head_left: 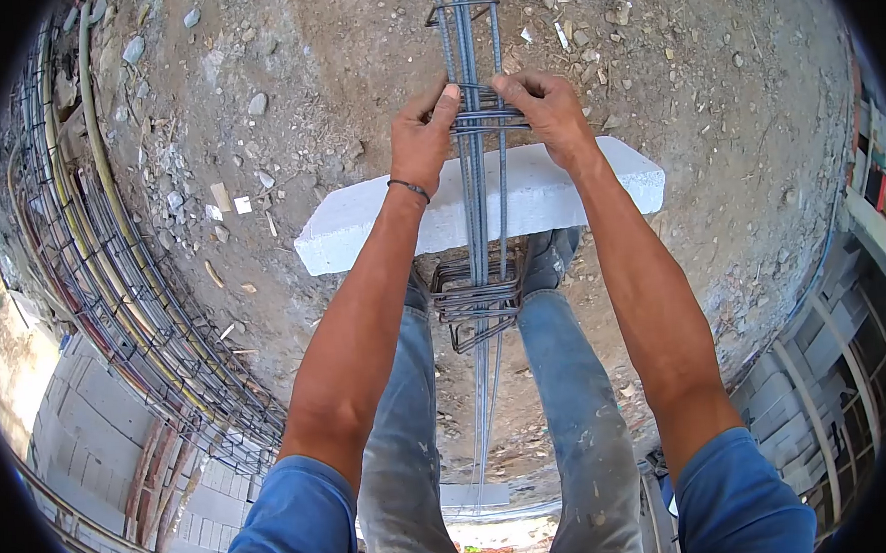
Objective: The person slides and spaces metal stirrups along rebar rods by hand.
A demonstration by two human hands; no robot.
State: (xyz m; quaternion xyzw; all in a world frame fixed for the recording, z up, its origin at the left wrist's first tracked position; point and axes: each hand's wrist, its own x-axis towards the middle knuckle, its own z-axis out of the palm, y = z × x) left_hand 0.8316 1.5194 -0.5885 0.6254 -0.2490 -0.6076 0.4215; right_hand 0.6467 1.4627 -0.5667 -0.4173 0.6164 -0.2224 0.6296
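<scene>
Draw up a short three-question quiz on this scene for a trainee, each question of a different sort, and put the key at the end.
1. True or false: the bare left hand and the bare right hand are both at the farther of two bundles of dark, bent steel-wire stirrups.

2. Multiple choice: between the two bundles, what do the long, grey, ribbed steel bars cross over?
a) a red plastic crate
b) a whitish oblong block
c) a coiled yellow hose

3. Fill the gap: the thin black band sits on the person's ____ wrist.

Key: 1 true; 2 b; 3 left.
</scene>
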